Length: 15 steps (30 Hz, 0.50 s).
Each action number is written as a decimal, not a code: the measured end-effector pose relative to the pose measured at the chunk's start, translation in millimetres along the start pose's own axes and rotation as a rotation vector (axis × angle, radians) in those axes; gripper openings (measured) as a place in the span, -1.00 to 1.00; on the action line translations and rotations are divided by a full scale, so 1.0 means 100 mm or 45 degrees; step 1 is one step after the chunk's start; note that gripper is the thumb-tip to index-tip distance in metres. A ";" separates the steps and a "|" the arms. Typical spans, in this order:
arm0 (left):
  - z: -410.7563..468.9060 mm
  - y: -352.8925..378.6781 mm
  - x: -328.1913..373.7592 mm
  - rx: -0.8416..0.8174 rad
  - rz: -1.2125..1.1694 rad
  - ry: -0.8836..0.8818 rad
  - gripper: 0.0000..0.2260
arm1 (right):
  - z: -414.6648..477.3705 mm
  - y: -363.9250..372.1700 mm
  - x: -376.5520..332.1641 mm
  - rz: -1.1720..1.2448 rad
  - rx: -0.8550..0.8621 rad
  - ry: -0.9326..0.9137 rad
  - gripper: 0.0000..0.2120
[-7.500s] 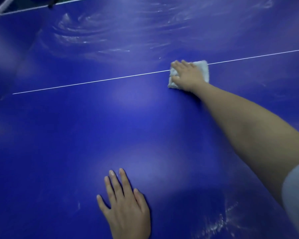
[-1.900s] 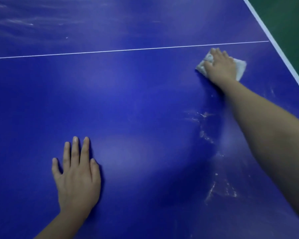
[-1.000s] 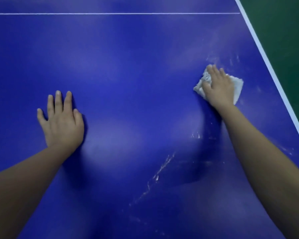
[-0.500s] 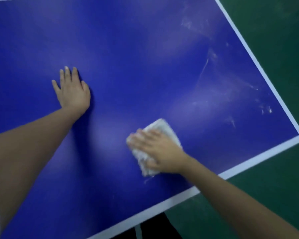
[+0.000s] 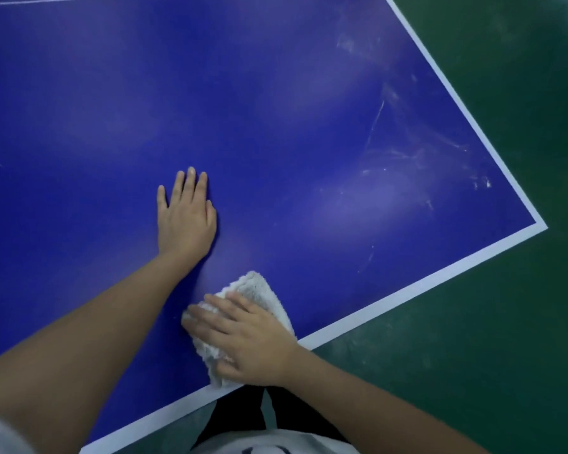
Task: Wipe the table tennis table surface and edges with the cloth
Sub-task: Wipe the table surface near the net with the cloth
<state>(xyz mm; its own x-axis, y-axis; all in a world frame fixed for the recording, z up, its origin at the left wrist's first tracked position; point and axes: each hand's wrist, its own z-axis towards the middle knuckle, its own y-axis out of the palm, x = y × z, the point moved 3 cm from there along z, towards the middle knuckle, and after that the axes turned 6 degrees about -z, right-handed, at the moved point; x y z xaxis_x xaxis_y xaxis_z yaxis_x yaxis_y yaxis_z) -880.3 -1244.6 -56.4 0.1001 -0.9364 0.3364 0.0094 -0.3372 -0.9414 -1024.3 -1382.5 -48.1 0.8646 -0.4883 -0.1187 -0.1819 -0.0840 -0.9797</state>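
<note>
Both hands on the blue table (image 5: 276, 109). Right hand (image 5: 246, 342) lies flat on the white cloth (image 5: 259, 290), fingers extended and slightly spread, pressing it down just beside the near white edge line (image 5: 407, 290). Left hand (image 5: 186, 221) rests palm-down, fingers straight, holding nothing. Whitish smears (image 5: 417, 152) near the right corner.

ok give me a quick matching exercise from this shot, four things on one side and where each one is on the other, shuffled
Things:
1 left hand
2 right hand
3 cloth
4 white streaks

Places:
a near the table corner on the right
b flat on the bare blue surface
c pressing down on top of the cloth
d under a hand, by the near edge line

Pairs: 1-b, 2-c, 3-d, 4-a
</note>
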 end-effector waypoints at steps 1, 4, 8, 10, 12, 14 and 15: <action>0.00 0.00 0.00 0.001 -0.006 0.000 -0.54 | -0.06 0.00 0.07 0.024 -0.003 -0.013 -0.36; -0.02 0.01 0.01 -0.003 -0.008 -0.009 -0.54 | -0.40 -0.05 0.56 0.054 -0.011 0.171 -0.36; -0.03 0.02 0.02 -0.008 0.007 -0.022 -0.53 | -1.08 -0.10 1.55 0.140 0.126 0.869 -0.40; -0.04 0.02 0.04 -0.013 0.009 -0.021 -0.53 | -1.42 -0.08 1.92 0.177 0.222 1.309 -0.37; -0.03 0.01 0.04 -0.011 0.016 -0.021 -0.52 | -1.58 -0.03 2.06 0.229 0.285 1.692 -0.43; -0.03 0.00 0.05 -0.011 0.014 -0.026 -0.52 | -1.43 -0.04 1.99 0.231 0.315 1.918 -0.48; -0.04 -0.01 0.06 -0.010 0.019 -0.027 -0.52 | -1.26 -0.07 1.89 0.191 0.311 1.915 -0.50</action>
<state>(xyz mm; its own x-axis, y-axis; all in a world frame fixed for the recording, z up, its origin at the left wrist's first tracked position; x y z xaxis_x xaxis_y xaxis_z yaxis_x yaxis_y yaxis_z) -883.4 -1250.0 -54.0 0.1213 -0.9390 0.3219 -0.0004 -0.3244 -0.9459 -918.4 -1583.8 -43.4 -0.4422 -0.8919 -0.0949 -0.0121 0.1117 -0.9937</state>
